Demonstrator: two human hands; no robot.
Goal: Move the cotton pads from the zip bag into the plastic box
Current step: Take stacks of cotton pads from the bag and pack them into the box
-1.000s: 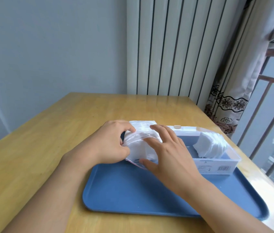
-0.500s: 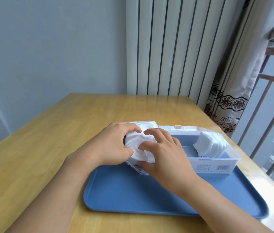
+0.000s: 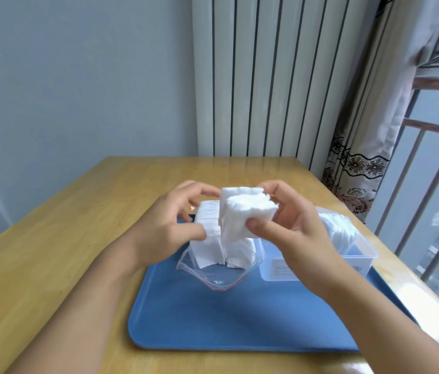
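Gripping a cotton pad stack (image 3: 245,211), the right hand (image 3: 291,228) is raised; another stack (image 3: 207,222) is pinched by the left hand (image 3: 170,228) over the tray's (image 3: 213,325) far edge.

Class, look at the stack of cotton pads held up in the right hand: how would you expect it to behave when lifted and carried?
The stack of cotton pads probably feels light and soft: the right hand lifts it by thumb and fingers alone. It looks loose, its edges fanned and uneven, so pads may slide apart unless squeezed. It should not roll.
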